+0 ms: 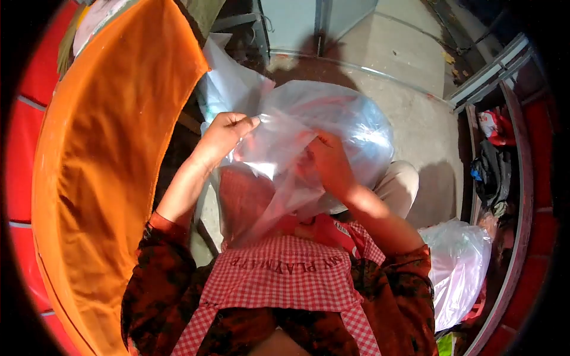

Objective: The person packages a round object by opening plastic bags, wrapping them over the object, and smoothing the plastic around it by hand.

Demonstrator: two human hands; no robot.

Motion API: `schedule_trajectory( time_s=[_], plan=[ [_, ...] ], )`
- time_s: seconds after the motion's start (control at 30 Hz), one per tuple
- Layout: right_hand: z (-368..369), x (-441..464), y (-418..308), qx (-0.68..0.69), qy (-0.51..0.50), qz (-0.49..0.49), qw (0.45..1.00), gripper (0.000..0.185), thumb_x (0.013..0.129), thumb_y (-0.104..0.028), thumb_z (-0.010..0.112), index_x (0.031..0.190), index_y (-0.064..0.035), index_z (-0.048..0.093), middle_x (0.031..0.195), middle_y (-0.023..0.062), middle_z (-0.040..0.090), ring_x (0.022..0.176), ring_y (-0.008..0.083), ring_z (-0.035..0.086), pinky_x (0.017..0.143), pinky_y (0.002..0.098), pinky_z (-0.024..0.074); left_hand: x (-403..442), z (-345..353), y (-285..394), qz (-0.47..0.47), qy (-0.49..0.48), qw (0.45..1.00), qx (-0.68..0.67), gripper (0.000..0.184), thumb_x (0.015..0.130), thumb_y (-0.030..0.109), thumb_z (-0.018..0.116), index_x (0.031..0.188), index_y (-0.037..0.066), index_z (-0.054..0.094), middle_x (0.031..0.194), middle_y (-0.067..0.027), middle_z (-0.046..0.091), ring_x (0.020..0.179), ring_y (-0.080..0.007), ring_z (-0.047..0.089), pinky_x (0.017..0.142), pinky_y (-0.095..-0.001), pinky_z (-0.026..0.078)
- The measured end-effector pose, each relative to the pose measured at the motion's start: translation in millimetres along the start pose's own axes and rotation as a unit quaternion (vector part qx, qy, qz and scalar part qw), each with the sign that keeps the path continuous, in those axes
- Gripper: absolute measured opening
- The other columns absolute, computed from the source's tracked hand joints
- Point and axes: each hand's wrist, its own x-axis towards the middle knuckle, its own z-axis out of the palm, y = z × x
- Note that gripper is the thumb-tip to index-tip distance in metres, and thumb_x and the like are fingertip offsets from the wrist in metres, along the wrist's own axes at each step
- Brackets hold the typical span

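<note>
A large clear plastic bag (350, 113) bulges in front of my lap, with its loose upper part spread toward me over the checked apron (285, 273). My left hand (228, 135) pinches the bag's edge between thumb and fingers, on the left side. To the right of it, my right hand (328, 157) has its fingers closed on another part of the same thin plastic. What lies inside the bag is blurred by the film; reddish and pale blue tones show through. Red cloth (329, 231) with printed letters lies under the plastic on my lap.
An orange cloth-covered surface (113, 160) runs along the left. White plastic (228, 80) lies behind my left hand. At the right, another filled clear bag (457, 267) stands beside a shelf (519, 178) holding dark and red items. Concrete floor (415, 118) shows ahead.
</note>
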Motion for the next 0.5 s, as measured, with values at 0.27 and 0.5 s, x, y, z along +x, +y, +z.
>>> schedule_trajectory(
  time_s=[0.27,0.5],
  plan=[
    [-10.4,5.6,-8.8,0.072,0.033,0.066,0.995,0.016,0.089,-0.011,0.054,0.086,-0.0004,0.066,0.07,0.0027,0.061,0.062,0.0095,0.055,0.056,0.024,0.0444,4.6,-3.4,-26.4,0.213,0.105,0.924,0.3,0.022,0.089,0.015,0.067,0.076,0.002,0.056,0.065,-0.0044,0.055,0.055,-0.0125,0.054,0.05,-0.0278,0.043],
    [-13.4,14.1,14.8,-0.126,0.038,-0.028,0.991,0.024,0.09,-0.022,0.064,0.071,-0.0104,0.056,0.065,-0.0054,0.05,0.058,0.0052,0.045,0.05,0.0223,0.0329,-40.9,39.7,-43.4,0.362,0.037,0.888,0.281,0.019,0.081,0.008,0.073,0.078,0.002,0.056,0.069,-0.0086,0.057,0.061,-0.0172,0.059,0.055,-0.031,0.046]
  ],
)
